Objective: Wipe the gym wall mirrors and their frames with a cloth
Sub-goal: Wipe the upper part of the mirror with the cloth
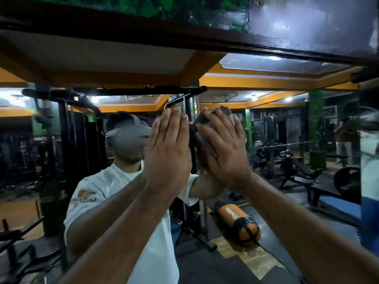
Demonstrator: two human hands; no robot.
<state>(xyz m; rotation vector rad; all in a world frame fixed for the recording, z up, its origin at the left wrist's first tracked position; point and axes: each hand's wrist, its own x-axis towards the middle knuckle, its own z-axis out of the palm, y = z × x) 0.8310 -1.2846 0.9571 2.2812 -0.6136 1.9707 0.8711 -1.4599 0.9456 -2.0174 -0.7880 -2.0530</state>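
Both hands are up against the wall mirror [266,124], below its dark top frame [184,41]. The left hand [167,154] lies flat on the glass, fingers straight and together, holding nothing. The right hand [223,152] presses a grey cloth [207,128] to the glass; the cloth bunches under its spread fingers and shows past the fingertips.

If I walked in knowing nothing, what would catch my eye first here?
Two raised hands in the middle, pressed toward a wall mirror: the left hand flat with straight fingers, the right hand pressing a grey cloth on the glass. The dark mirror frame runs across the top, and an orange punching bag, reflected, lies on the floor at lower right.
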